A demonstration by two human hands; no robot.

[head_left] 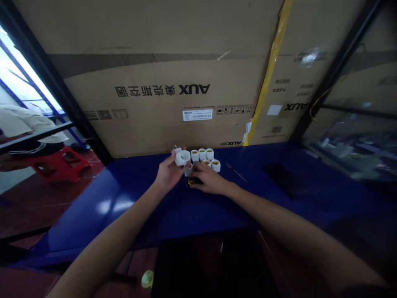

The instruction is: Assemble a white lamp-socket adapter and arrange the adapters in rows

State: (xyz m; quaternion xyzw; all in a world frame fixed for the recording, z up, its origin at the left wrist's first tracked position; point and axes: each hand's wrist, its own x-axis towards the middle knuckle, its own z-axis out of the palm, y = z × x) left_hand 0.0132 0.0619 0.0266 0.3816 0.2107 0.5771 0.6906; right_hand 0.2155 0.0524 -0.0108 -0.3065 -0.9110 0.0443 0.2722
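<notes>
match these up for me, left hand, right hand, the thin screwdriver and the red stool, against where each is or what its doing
Things:
1. left hand
2. right hand
3. thin screwdriver
4. red plastic stool

Places or states:
a. standing on the tiled floor
b. holding a white plug-in lamp socket
c. lying on the blue table
d. cupped over a small yellow-and-dark part

Pairs: 1b, 2d, 3c, 4a
</notes>
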